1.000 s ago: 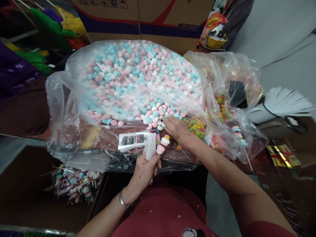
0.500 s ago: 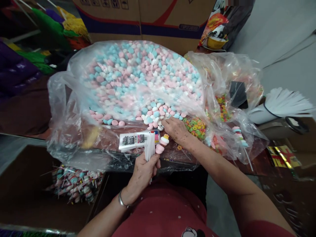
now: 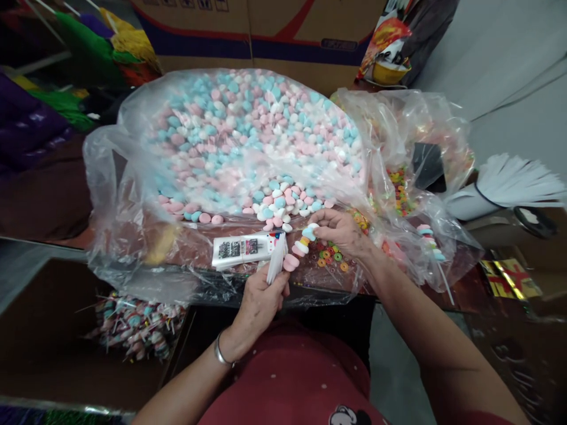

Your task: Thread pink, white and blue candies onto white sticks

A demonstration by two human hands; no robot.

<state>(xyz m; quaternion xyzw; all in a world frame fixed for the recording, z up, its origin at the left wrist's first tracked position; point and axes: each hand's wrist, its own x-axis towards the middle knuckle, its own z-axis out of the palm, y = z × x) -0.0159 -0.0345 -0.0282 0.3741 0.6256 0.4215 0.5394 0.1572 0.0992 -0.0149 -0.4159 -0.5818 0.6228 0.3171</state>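
Note:
My left hand (image 3: 264,295) is closed around a bundle of white sticks (image 3: 277,260) and a candy skewer (image 3: 300,249) threaded with pink, white and blue marshmallows and a yellow ring. At the skewer's top end, my right hand (image 3: 339,231) pinches a white marshmallow (image 3: 313,228); whether the stick has entered it is hard to tell. Beyond the hands, loose marshmallows (image 3: 283,203) spill from a large clear bag (image 3: 261,130). Colourful ring candies (image 3: 328,255) lie below my right hand. Printed clear packets (image 3: 241,250) rest left of the sticks.
A carton (image 3: 39,330) at lower left holds many finished candy skewers (image 3: 137,327). On the right are another plastic bag (image 3: 385,124), one finished skewer (image 3: 427,242) and a container of white strips (image 3: 473,198). A big cardboard box (image 3: 266,35) stands behind.
My right hand has moved from the marshmallow pile to the skewer's tip, bringing a white marshmallow. A blue one now also shows there. My left hand has tilted the sticks and skewer rightward.

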